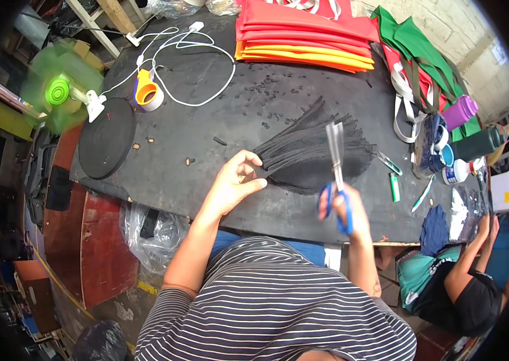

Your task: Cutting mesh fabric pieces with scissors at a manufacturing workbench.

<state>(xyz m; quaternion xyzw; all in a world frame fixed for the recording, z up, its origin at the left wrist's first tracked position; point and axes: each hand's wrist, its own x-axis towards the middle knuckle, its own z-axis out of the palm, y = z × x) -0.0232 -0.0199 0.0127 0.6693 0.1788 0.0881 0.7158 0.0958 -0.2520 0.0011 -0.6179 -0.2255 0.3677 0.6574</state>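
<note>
A bunch of black mesh fabric (320, 150) lies fanned out on the dark table, its folds narrowing toward the left. My left hand (233, 180) has its curled fingers at that narrow end and grips it; a gap shows between thumb and forefinger, and part of the hold is hidden. In my right hand (353, 210) is a pair of scissors (337, 162) with blue handles. Their blades point away from me over the mesh, smeared by motion and apparently close together.
Small black scraps (260, 90) litter the table (194, 132). Behind them sits a stack of red and orange fabric bags (308, 42). A tape roll (148, 95), white cable (191, 103) and black coil (107, 138) lie left. Bottles (462, 171) and another person (459, 289) are right.
</note>
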